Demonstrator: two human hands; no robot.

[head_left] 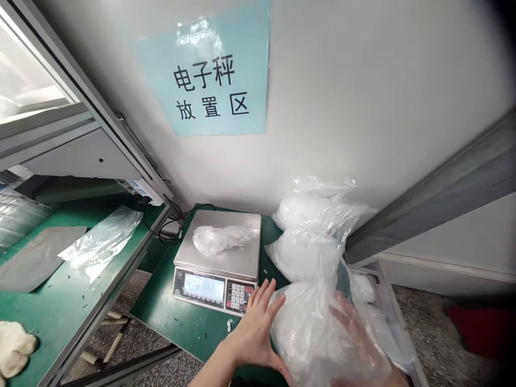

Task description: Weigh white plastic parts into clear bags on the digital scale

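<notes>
A clear plastic bag (300,328) of whitish contents, which I cannot make out, bulges at the front of the green table. My left hand (258,328) is at its left side, thumb and fingers spread, fingertips near the scale's keypad. My right hand (352,325) is at the bag's right side, seen blurred through plastic film; its grip is unclear. Two similar filled bags, a middle bag (304,255) and a rear bag (302,211), lie behind it. On the electronic scale (187,258) rests a small crumpled clear bag (221,239); the lit display is unreadable.
A blue-green sign (220,97) hangs on the wall above the scale. The left bench (72,317) holds a flat clear bag (102,239), a grey sheet (38,258) and a cream-coloured glove (14,346). A slanting grey beam (435,191) borders the right side. Black cables (169,226) run behind the scale.
</notes>
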